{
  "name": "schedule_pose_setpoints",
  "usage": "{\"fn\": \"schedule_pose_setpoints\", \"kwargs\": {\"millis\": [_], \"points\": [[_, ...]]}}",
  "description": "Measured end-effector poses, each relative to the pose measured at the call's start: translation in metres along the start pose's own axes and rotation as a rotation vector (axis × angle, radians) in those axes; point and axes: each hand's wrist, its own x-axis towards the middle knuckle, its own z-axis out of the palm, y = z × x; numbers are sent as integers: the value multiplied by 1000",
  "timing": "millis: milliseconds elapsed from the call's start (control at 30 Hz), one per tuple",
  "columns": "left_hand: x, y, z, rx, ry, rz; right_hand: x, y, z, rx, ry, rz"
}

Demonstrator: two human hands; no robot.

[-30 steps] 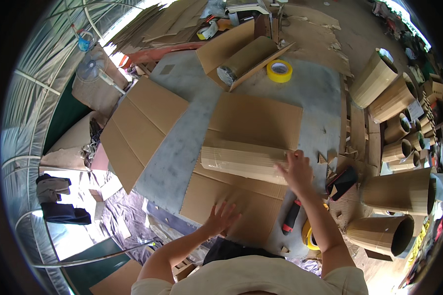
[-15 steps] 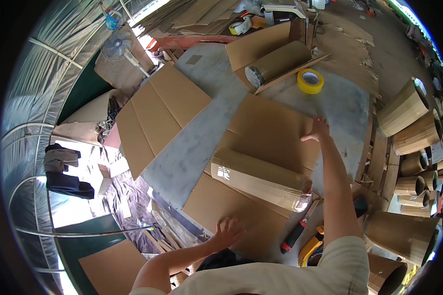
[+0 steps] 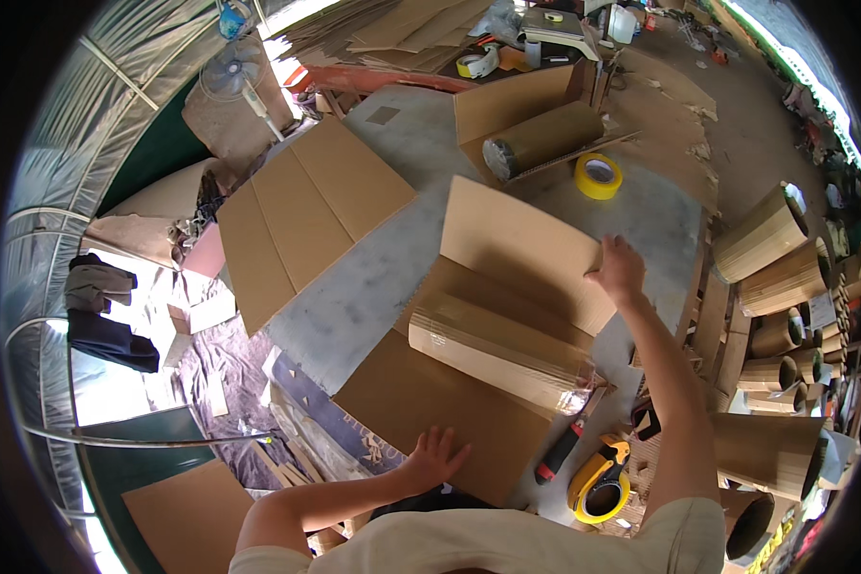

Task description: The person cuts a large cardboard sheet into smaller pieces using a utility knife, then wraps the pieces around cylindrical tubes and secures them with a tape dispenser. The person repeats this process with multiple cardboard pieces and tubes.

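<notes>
A creased cardboard sheet lies on the grey tabletop, its far panel tilted up. Across its middle rests a long cardboard-wrapped bundle with clear plastic at its right end. My right hand is closed on the right edge of the raised panel. Flat on the near panel lies my left hand, fingers spread. To the right of the sheet are a red-and-black handled tool and a yellow-and-black tape dispenser.
Farther back, an open cardboard wrap holds a brown roll, beside a roll of yellow tape. A flat creased cardboard sheet lies at the left. Several cardboard-wrapped rolls stand along the right.
The far panel has gone from lying flat to standing tilted up, with my right hand now gripping its edge. My left hand stays on the near panel.
</notes>
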Motion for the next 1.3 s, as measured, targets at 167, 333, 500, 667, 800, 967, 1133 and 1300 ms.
{"fn": "schedule_pose_setpoints", "kwargs": {"millis": [167, 333, 500, 667, 800, 967, 1133, 1300], "points": [[32, -34, -50, -542, -90, -99, -80, -41, -56, 231, -275, -287], [94, -49, -77, -246, 539, -565, -138, -30, -48, 186, -82, -119], [144, 3, -26, -1733, 829, -652, -207, -25, -40, 402, 157, 146], [203, 43, -35, -1270, 499, -376, -238, -37, -53, 675, 303, 517], [280, 41, -48, -1058, 309, -325, -199, -37, -41, 662, 510, 612], [384, 11, -43, -1276, 286, -192, -117, -3, -3, 653, 672, 759], [441, -10, -98, -1236, 132, -267, -25, 43, 6, 560, 681, 903], [477, -35, -48, -1208, 452, -197, 50, 82, 22, 511, 692, 944]]}}
